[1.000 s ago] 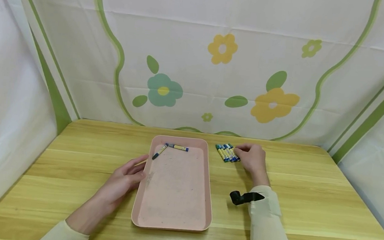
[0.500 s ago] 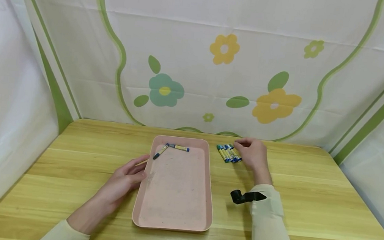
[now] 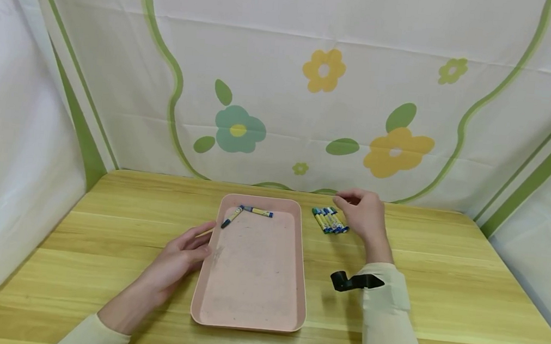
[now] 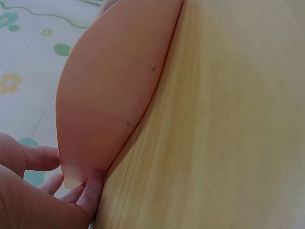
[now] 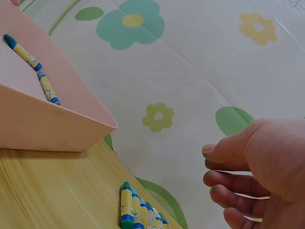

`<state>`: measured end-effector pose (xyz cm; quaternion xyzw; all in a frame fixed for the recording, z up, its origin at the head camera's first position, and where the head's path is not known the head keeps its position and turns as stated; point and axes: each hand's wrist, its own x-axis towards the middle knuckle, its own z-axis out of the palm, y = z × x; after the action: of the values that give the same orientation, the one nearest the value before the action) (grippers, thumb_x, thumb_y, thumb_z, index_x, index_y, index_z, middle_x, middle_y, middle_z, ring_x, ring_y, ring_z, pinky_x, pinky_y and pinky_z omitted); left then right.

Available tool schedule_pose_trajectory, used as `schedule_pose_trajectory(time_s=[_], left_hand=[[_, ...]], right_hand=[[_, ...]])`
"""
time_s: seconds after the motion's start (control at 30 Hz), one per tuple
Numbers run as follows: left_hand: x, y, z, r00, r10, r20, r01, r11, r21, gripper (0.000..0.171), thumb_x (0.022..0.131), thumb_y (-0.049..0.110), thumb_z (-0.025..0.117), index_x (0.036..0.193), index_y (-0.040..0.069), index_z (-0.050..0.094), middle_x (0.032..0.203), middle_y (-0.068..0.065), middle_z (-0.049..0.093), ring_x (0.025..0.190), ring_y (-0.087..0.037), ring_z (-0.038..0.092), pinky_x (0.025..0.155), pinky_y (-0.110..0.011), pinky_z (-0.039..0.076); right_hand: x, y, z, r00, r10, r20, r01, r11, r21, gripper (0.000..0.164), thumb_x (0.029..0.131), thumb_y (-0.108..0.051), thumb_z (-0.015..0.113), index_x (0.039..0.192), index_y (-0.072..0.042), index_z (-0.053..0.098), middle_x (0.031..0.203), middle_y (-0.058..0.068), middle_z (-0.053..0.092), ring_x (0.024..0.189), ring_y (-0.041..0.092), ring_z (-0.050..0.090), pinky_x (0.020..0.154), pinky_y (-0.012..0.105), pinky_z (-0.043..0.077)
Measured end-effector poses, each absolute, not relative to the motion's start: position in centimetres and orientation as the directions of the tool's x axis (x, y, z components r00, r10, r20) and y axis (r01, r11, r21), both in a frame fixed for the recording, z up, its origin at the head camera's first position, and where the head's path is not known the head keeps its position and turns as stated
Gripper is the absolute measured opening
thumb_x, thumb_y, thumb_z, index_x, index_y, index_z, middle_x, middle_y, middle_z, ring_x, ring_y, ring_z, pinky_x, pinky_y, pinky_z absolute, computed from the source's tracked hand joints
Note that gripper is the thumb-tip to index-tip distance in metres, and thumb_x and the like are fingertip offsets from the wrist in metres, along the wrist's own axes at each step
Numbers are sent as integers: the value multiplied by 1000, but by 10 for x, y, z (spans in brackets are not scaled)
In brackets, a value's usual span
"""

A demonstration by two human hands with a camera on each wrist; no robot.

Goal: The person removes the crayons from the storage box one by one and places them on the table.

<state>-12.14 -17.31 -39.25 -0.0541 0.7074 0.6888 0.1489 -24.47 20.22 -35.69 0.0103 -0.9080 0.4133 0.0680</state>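
Observation:
My left hand (image 3: 176,259) rests at the left side of a pink tray (image 3: 251,279), its fingers (image 4: 89,195) and thumb against the outer wall. Two crayons with yellow wrappers lie inside at the tray's far end: one crayon (image 3: 232,217) slants, the other crayon (image 3: 258,212) lies nearly crosswise, their ends meeting. Right of the tray, several more crayons (image 3: 330,220) lie side by side on the table in a neat row. My right hand (image 3: 361,215) hovers just beside and above that row, fingers loosely bent, with nothing between thumb and fingertips in the right wrist view.
The wooden table (image 3: 422,294) ends at a white cloth backdrop (image 3: 283,85) printed with flowers. White cloth also hangs on both sides. A black camera mount (image 3: 351,281) sticks out from the right sleeve.
My right hand has drawn slightly back and up from the crayon row, so more of the row shows. The left hand, tray and crayons stay in place; the view shifts slightly.

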Motion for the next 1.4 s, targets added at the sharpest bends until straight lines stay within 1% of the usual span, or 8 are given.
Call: schedule_pose_trajectory(time_s=[0.1,0.3,0.53,0.7,0.93,1.27,1.4], left_hand=[[-121,-173,-392,-950,127,-286,-283,46,958,62,108,11,55,166,20,36,174,-14,33,158,-33,39,125,-48,37],[-121,-173,-392,-948,126,-291,-288,41,957,63,108,11,56,166,20,35,174,-14,32,159,-34,37,128,-53,34],[-121,-172,-393,-949,123,-291,-289,38,957,63,107,11,56,166,20,36,174,-14,33,158,-34,38,127,-51,35],[-121,-172,-394,-949,126,-288,-286,31,958,63,107,11,56,166,20,36,174,-14,33,158,-33,38,127,-50,35],[-122,-173,-394,-952,125,-281,-279,35,960,63,107,10,55,166,20,36,173,-15,34,157,-33,40,125,-48,37],[-122,-172,-392,-951,122,-283,-280,40,959,63,107,10,55,166,19,36,173,-15,34,156,-33,40,121,-43,41],[-122,-173,-392,-951,122,-285,-282,39,959,62,108,10,55,166,19,36,173,-14,34,157,-33,40,121,-43,42]], right_hand=[[-244,200,-356,-990,36,134,-77,659,-748,28,103,-29,69,120,-8,79,115,16,77,101,30,68,83,35,53],[-242,192,-352,-992,23,126,-82,647,-758,31,103,-31,70,122,-9,79,117,16,77,103,29,70,84,35,55],[-242,181,-351,-994,15,104,-73,610,-789,32,103,-32,69,124,-9,78,120,14,76,107,29,69,90,40,57],[-242,172,-351,-994,-8,113,-95,600,-794,30,103,-30,69,123,-10,79,119,14,76,105,29,70,88,37,57],[-240,153,-351,-992,-45,118,-122,582,-804,28,103,-28,71,122,-9,79,117,13,77,106,29,70,93,44,58],[-241,125,-347,-986,-101,129,-164,585,-794,26,101,-27,72,119,-10,80,112,9,77,102,26,69,85,37,58],[-242,113,-344,-985,-125,122,-172,569,-804,24,101,-26,72,118,-12,80,113,8,78,102,26,69,85,37,58]])
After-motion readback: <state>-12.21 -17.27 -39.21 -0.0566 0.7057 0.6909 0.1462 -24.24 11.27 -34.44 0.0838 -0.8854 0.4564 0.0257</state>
